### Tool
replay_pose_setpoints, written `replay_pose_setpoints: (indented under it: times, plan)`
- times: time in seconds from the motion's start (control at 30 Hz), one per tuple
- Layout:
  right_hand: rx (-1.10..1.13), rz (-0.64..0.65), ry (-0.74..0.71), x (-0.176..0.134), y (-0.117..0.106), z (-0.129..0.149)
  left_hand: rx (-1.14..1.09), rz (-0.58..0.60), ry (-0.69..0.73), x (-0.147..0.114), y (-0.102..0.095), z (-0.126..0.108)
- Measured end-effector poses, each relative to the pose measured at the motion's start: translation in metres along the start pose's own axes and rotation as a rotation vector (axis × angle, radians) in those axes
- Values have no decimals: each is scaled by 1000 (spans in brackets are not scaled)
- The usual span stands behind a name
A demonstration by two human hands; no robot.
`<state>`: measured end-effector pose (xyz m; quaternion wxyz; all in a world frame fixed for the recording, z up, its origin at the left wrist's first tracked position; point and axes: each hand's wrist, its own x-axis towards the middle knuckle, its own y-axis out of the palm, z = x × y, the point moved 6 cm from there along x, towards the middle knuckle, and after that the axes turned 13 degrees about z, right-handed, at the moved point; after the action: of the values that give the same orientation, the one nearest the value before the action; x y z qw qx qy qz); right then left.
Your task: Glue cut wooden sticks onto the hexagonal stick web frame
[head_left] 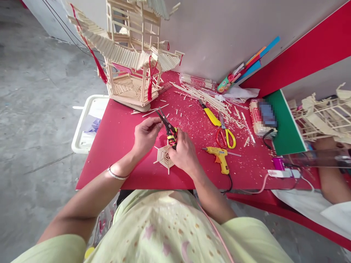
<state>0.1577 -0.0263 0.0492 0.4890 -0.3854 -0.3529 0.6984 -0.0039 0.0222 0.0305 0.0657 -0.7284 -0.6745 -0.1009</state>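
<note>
My right hand (184, 149) is wrapped round the handles of black-and-yellow pliers (170, 130), whose long dark jaws point away to the upper left. Beside those jaws, my left hand (148, 133) is closed in a pinch; whatever lies between its fingertips is too small or hidden to make out. Under my right hand sits a flat web-shaped piece of thin wooden sticks (163, 157), partly covered by the fingers. A thin loose stick (155, 110) lies just beyond the left hand.
A stick-built pagoda model (128, 86) with red tassels stands at the back left. To the right lie a yellow glue gun (222, 157), scissors (230, 138), a yellow utility knife (211, 116) and scattered sticks (203, 95). Another person's arm (330, 171) shows at far right.
</note>
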Motion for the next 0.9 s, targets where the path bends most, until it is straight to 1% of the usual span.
replay_pose_setpoints:
  times: [0.13, 0.3, 0.43, 0.53, 0.63, 0.7, 0.77, 0.83, 0.9]
  plan:
    - [43, -16, -12, -1, -3, 1, 92, -12, 69, -2, 2, -6]
    - [42, -58, -49, 0, -4, -3, 101, -46, 68, -5, 6, -10]
    - [41, -66, 40, 0, -2, -12, 52, -32, 34, -5, 12, -7]
    - [62, -83, 79, 1, -10, -16, 1, -15, -14, -4, 15, -1]
    - [77, -120, 80, 16, -24, -24, -90, -30, -92, -3, 15, 7]
    - [38, -167, 133, 33, -33, -38, -148, -18, -156, -1, 15, 11]
    - [-33, -204, 218, 49, -38, -55, -177, 7, -202, 1, 15, 14]
    - [-71, -180, 278, 61, -37, -68, -190, 23, -233, 2, 14, 15]
    - [-41, -115, 270, 63, -34, -72, -211, 18, -256, 3, 12, 18]
